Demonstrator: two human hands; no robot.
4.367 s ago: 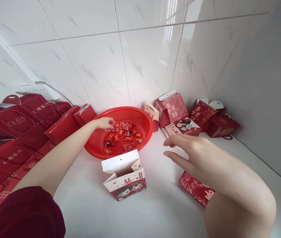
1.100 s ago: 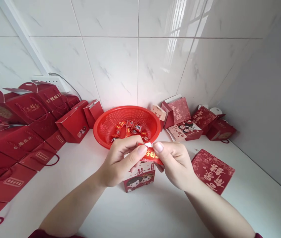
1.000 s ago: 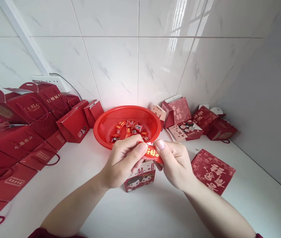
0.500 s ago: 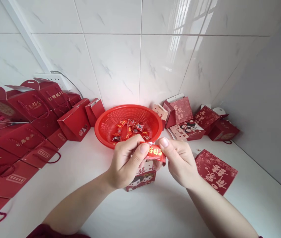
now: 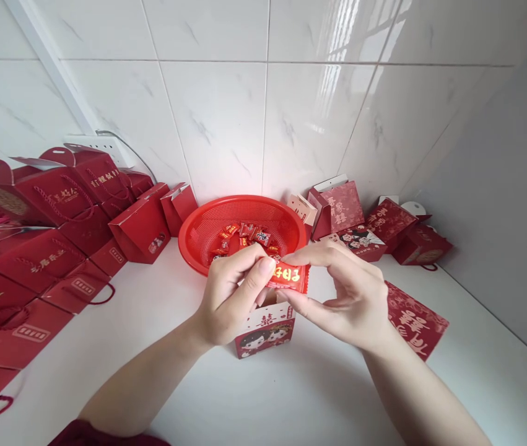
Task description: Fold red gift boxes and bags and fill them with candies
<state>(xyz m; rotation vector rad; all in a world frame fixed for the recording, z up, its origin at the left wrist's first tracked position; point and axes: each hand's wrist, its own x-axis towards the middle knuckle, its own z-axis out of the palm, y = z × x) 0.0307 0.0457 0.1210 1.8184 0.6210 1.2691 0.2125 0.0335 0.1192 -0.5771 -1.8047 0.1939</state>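
A red candy packet (image 5: 291, 277) with yellow characters is held above a small open box (image 5: 265, 337) that has two cartoon faces on its front. My left hand (image 5: 233, 294) pinches the packet's left end between thumb and fingers. At its right part, my right hand (image 5: 349, 291) grips the packet by its top and bottom edges with thumb and index finger. Behind the hands stands a red plastic basket (image 5: 189, 238) holding several red wrapped candies (image 5: 247, 232). The inside of the box is mostly hidden by the hands.
Many dark red gift boxes (image 5: 49, 260) with rope handles are stacked at the left. More small boxes (image 5: 340, 207) lean by the tiled wall at the right. A flat red box (image 5: 418, 322) lies right of my right hand on the white table (image 5: 263, 402).
My right hand has shifted from a closed grip at the packet's right end to holding its top and bottom edges, with its fingers more extended. More of the packet and the box opening now shows.
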